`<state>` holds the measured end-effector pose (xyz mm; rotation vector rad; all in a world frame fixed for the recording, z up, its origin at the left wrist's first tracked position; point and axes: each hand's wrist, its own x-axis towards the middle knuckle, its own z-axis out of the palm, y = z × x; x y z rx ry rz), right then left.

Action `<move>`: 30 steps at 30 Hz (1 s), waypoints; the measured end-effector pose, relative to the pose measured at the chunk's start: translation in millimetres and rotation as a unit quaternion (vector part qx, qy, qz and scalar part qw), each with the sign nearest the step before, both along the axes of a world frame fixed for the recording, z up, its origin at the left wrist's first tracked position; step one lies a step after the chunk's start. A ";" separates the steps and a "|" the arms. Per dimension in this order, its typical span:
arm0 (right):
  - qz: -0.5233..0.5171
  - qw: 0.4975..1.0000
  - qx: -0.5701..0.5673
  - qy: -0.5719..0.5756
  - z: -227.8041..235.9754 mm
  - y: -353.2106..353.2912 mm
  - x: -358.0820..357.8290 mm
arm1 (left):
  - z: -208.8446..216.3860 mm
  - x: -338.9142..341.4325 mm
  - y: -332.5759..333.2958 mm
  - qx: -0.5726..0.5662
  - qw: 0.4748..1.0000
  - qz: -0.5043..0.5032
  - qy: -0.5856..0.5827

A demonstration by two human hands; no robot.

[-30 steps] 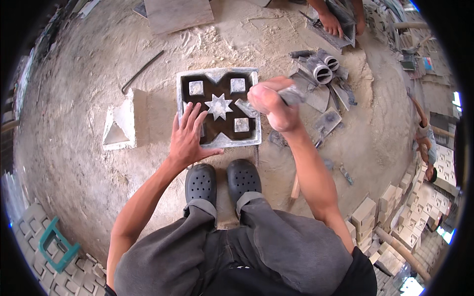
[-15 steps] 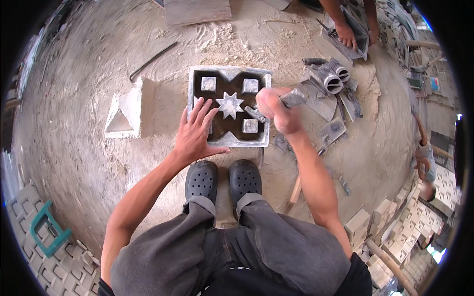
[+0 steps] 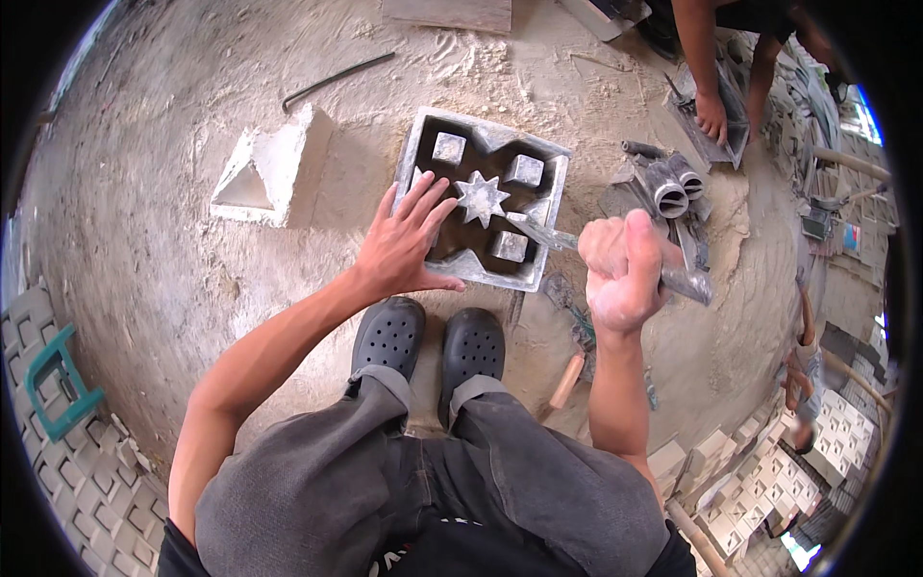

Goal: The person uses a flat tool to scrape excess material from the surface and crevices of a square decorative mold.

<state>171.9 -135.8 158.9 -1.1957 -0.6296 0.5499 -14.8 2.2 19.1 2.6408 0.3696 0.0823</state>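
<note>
Head view: person squats over a square metal mould (image 3: pixel 478 200) on the sandy floor (image 3: pixel 192 260), just beyond their two dark clogs (image 3: pixel 430 343). Mould has dark wet fill, a star insert in the middle and small square blocks around it. Left hand (image 3: pixel 409 245) is flat and open, fingers spread, pressing on the mould's near-left rim and into the fill. Right hand (image 3: pixel 625 269) is fisted tight around the handle of a trowel (image 3: pixel 548 234), blade tip reaching into the mould's right side by the near-right block. Hands apart, mould between them. Handling guess: mould looks like stiff metal, heavy once packed, wet fill soft and easy to mar; best gripped by the outer rim on two opposite sides, not the inserts. Trowel is rigid, light, taken by the handle. Left of the mould, apart from it, a pale triangular block (image 3: pixel 269 178) sits on the floor; a bent metal rod (image 3: pixel 336 79) lies farther off. Right of the mould, a pile of grey pipe-shaped metal pieces (image 3: pixel 668 188). A wooden handle (image 3: pixel 565 382) lies near right of the clogs. Far right, another person's hand (image 3: pixel 711 115) rests on a separate mould. Stacked patterned blocks (image 3: pixel 769 481) near right edge.
</note>
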 end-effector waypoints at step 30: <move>0.154 0.987 -0.043 -0.024 -31.7 0.6 24.2 | -1.7 0.1 -1.3 -0.003 1.000 -0.003 0.004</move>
